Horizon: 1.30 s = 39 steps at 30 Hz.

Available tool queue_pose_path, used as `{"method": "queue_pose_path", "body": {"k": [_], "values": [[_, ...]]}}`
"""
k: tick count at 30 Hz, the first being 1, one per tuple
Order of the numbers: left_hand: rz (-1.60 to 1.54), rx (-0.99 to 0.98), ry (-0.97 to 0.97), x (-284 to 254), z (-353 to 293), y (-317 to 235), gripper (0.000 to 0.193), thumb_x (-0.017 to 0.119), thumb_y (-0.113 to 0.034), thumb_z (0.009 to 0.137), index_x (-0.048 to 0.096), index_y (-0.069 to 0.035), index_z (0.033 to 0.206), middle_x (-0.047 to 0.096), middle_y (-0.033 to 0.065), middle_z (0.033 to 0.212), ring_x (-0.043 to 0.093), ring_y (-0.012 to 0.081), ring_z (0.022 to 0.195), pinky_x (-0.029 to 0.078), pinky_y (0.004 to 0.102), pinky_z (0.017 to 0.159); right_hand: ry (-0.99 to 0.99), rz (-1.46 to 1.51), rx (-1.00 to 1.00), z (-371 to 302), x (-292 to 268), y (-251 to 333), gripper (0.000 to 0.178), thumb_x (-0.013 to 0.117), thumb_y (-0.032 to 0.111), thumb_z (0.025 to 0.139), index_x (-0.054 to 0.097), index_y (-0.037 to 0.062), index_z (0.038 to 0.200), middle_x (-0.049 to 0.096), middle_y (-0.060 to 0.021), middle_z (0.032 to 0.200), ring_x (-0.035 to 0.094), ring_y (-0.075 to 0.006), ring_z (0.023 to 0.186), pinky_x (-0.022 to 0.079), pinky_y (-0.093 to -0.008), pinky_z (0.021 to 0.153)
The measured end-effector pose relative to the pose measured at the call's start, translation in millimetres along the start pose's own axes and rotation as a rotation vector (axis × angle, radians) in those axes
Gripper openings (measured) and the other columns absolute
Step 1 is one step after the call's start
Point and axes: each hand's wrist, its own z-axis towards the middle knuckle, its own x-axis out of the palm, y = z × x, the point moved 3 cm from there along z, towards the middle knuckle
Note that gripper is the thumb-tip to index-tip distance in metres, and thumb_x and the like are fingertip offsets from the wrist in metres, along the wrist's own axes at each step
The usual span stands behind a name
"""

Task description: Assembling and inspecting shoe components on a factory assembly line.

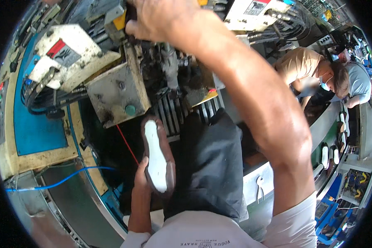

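Note:
A brown shoe upper (172, 171) hangs over my lap with its underside up, and a white insole (156, 155) covers most of that side. My left hand (141, 177) grips it by the lower left edge, thumb along the side. Far forward, my right hand (159, 18) reaches to the top of the machine, beside a yellow and metal block (119, 20). The picture's upper edge cuts off part of its fingers, so their grip is hidden. Below that hand stands the machine's greasy metal middle post (169, 68).
A metal box with a green button (130, 109) juts out at the left. Pliers (260, 189) lie on a light ledge at the right. Beyond, several shoes (325, 156) rest on a green conveyor, near a masked co-worker (304, 66). A blue hose (66, 180) runs at the left.

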Motion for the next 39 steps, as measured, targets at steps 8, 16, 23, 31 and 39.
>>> {"method": "queue_pose_path", "body": {"k": [8, 16, 23, 31, 39], "values": [[0.242, 0.317, 0.256, 67, -30, -34, 0.098, 0.068, -0.032, 0.089, 0.024, -0.004, 0.172, 0.054, 0.0197, 0.153, 0.061, 0.0314, 0.138, 0.055, 0.0452, 0.113, -0.328, 0.197, -0.053, -60, 21, -8, 0.08, 0.063, 0.062, 0.103, 0.043, 0.0161, 0.166, 0.037, -0.0248, 0.168, 0.034, -0.0435, 0.157, 0.032, -0.053, 0.126], [0.332, 0.234, 0.523, 83, -66, -4, 0.104, 0.069, -0.032, 0.088, 0.018, -0.003, 0.174, 0.046, 0.0213, 0.162, 0.052, 0.0317, 0.148, 0.046, 0.044, 0.122, 0.186, 1.944, 0.683, -300, 112, 58, 0.083, 0.063, 0.054, 0.11, 0.03, 0.0142, 0.174, 0.047, -0.0129, 0.165, 0.045, -0.0245, 0.15, 0.035, -0.0417, 0.127], [0.463, 0.244, 0.491, 114, -108, 24, 0.113, 0.076, -0.023, 0.086, 0.011, -0.005, 0.176, 0.033, 0.0215, 0.17, 0.037, 0.0326, 0.158, 0.032, 0.0446, 0.13, -0.153, 1.906, 0.761, -348, 97, 73, 0.068, 0.065, 0.042, 0.112, 0.041, 0.0141, 0.169, 0.063, -0.0124, 0.151, 0.059, -0.0231, 0.135, 0.049, -0.0366, 0.116], [0.87, 0.524, 0.496, 111, -130, 36, 0.116, 0.076, -0.009, 0.085, 0.005, -0.006, 0.177, 0.028, 0.0249, 0.174, 0.036, 0.0361, 0.16, 0.032, 0.0467, 0.13, -0.129, 1.452, 0.657, -359, 57, 58, 0.108, 0.081, 0.06, 0.096, 0.031, -0.0028, 0.168, 0.063, -0.0274, 0.146, 0.059, -0.0337, 0.14, 0.049, -0.0441, 0.117], [0.935, 0.522, 0.428, 89, -144, 49, 0.112, 0.077, -0.011, 0.086, 0.011, -0.004, 0.176, 0.029, 0.026, 0.175, 0.039, 0.0347, 0.159, 0.033, 0.0437, 0.129, -0.081, 1.514, 0.627, -372, 77, 59, 0.077, 0.081, 0.053, 0.099, 0.063, -0.0076, 0.142, 0.074, -0.0177, 0.122, 0.068, -0.0205, 0.11, 0.057, -0.0364, 0.098]]}}
